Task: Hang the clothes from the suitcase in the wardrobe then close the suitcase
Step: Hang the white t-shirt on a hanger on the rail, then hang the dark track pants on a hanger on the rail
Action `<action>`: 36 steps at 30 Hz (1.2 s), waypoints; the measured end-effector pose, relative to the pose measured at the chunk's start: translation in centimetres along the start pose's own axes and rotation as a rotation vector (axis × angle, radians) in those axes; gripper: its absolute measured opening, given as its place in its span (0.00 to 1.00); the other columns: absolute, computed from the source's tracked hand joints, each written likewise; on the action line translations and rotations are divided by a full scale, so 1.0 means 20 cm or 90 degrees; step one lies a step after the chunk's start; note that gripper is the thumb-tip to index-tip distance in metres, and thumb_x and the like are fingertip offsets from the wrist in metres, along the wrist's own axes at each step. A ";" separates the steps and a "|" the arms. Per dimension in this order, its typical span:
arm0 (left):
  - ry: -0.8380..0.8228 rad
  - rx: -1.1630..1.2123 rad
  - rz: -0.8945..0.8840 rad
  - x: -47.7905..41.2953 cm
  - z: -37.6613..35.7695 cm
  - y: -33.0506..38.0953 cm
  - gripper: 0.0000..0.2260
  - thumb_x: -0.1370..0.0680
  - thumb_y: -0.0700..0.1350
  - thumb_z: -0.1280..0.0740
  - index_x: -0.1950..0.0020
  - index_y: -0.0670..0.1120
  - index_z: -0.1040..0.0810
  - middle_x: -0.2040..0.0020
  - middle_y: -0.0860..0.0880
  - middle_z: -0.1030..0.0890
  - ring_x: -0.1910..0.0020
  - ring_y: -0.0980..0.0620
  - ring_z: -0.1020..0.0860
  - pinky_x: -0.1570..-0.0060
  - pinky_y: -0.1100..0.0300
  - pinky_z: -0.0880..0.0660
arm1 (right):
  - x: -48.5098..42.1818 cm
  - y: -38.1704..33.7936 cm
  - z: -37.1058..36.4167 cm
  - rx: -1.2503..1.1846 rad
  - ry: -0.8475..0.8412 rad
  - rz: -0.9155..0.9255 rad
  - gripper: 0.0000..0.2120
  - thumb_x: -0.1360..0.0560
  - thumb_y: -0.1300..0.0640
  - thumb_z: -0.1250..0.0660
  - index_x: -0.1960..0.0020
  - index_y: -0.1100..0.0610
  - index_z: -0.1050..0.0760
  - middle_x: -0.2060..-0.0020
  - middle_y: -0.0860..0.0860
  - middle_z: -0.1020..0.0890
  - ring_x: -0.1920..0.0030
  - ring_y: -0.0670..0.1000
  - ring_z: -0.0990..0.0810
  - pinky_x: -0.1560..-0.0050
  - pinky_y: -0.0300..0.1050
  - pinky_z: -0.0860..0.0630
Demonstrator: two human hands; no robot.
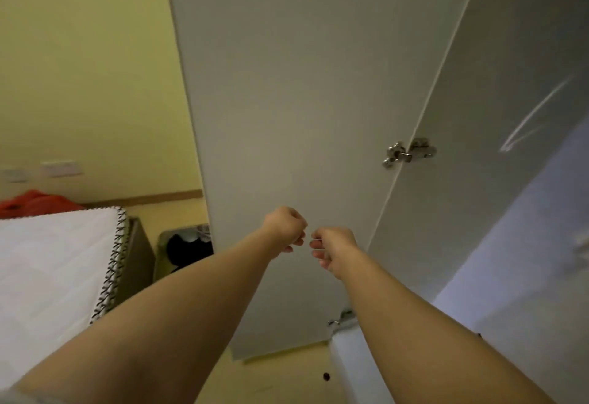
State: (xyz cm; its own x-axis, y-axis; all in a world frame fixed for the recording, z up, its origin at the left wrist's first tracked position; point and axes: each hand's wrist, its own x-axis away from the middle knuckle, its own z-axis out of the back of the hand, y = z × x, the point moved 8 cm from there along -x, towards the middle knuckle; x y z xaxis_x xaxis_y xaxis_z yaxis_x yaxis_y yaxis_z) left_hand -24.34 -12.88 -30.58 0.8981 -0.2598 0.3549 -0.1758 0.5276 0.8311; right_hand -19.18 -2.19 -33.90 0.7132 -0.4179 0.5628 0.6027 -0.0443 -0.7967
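Both hands are close together in the middle of the frame, in front of the open white wardrobe door [287, 101]. The left hand [285, 228] and the right hand [333, 249] have curled fingers, and I cannot tell if they hold anything. The suitcase [165, 244] lies open at the middle left, between the bed [47, 260] and the door, with dark clothes [186, 249] inside.

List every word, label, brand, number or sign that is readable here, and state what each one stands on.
No text can be read anywhere in this view.
wardrobe door: plain, no lettering.
hinge: any stamp is too small to read.
wall plates: blurred, nothing legible.
mattress: only a stitched edge pattern, no label showing.
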 end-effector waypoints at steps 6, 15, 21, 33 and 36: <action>0.114 0.049 0.095 -0.05 0.40 -0.37 0.05 0.20 0.41 0.41 0.51 0.44 0.26 0.64 0.49 0.25 0.65 0.53 0.25 0.64 0.60 0.27 | -0.02 0.04 -0.52 0.094 -0.109 -0.033 0.10 0.23 0.62 0.41 0.63 0.58 0.30 0.69 0.53 0.25 0.72 0.49 0.31 0.71 0.38 0.37; 0.193 0.030 0.179 -0.26 1.03 -0.93 0.12 0.20 0.41 0.42 0.63 0.45 0.28 0.61 0.44 0.24 0.59 0.47 0.25 0.66 0.60 0.26 | -0.08 0.02 -1.41 0.212 -0.226 -0.066 0.08 0.22 0.59 0.41 0.59 0.60 0.29 0.67 0.52 0.24 0.70 0.49 0.30 0.68 0.41 0.33; 0.156 0.009 0.183 -0.61 1.42 -1.16 0.11 0.20 0.42 0.42 0.63 0.47 0.28 0.57 0.44 0.22 0.59 0.47 0.23 0.67 0.61 0.27 | -0.32 -0.09 -1.87 0.169 -0.200 -0.111 0.07 0.21 0.58 0.41 0.50 0.60 0.26 0.67 0.51 0.24 0.70 0.48 0.30 0.69 0.39 0.33; 0.004 -0.033 0.241 -1.39 1.56 -1.74 0.09 0.21 0.43 0.43 0.59 0.45 0.28 0.58 0.44 0.23 0.60 0.46 0.26 0.57 0.53 0.25 | -1.13 0.16 -2.25 0.239 -0.080 -0.224 0.17 0.20 0.60 0.41 0.68 0.59 0.35 0.70 0.53 0.30 0.72 0.50 0.33 0.69 0.42 0.34; -0.026 -0.039 0.243 -1.62 1.53 -1.91 0.07 0.21 0.42 0.43 0.58 0.45 0.29 0.58 0.43 0.24 0.60 0.47 0.28 0.59 0.54 0.28 | -1.38 0.30 -2.32 0.288 -0.084 -0.205 0.16 0.22 0.62 0.41 0.68 0.58 0.36 0.70 0.52 0.32 0.71 0.50 0.35 0.61 0.46 0.34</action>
State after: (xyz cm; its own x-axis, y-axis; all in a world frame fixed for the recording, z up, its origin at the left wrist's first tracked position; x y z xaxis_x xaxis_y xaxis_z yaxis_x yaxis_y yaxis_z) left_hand -59.07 -49.36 -60.84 0.7557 -0.0664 0.6515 -0.4688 0.6399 0.6090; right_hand -51.84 -32.91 -64.55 0.4897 -0.3298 0.8071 0.8694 0.2551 -0.4232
